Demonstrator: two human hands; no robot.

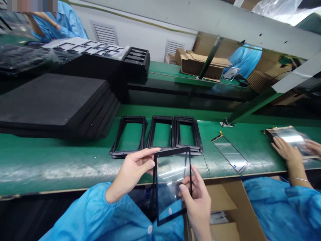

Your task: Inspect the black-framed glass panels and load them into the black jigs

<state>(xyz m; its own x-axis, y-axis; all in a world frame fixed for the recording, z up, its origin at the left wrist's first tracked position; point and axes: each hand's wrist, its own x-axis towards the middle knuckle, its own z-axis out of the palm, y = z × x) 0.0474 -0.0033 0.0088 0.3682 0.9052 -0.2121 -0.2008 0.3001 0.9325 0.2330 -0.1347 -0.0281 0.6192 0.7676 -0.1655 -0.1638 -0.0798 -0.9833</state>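
Note:
Between my two hands is a clear glass touch panel (173,185) with a black border, tilted in front of my body beyond the bench's front edge. My left hand (134,170) pinches its upper left corner, thumb on the near face. On the right edge, my right hand (198,197) grips it, with some fingers visible through the glass. Just behind the panel, stacks of black rectangular frames lie on the green bench: a left stack (116,140), a middle stack (150,134) and a right stack (198,135).
Another glass panel (229,152) with an orange flex tab lies to the right. A co-worker's hands (288,152) rest on stacked panels (288,134). Black foam sheets (50,100) are piled at left. An open cardboard box (250,211) stands below the bench edge. A green post (250,103) rises behind.

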